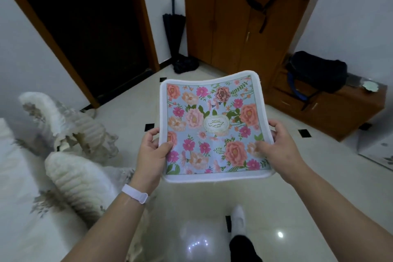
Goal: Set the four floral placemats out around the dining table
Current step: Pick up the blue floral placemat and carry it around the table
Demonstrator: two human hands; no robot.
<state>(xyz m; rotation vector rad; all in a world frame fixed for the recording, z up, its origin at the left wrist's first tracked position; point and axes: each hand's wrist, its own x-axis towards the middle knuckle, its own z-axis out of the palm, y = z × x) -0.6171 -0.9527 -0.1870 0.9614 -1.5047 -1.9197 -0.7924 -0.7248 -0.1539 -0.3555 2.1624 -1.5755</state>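
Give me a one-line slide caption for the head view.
Left hand and right hand hold a floral placemat by its side edges above the tiled floor, near a wooden cabinet.

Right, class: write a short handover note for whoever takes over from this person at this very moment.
Left hand grips the left edge of the floral placemat; right hand grips its right edge.
The mat is held in the air, print up, above the tiled floor.
Done: none is seen laid out; whether more lie under this one cannot be told.
Left: carry it to the dining table and set out all four.
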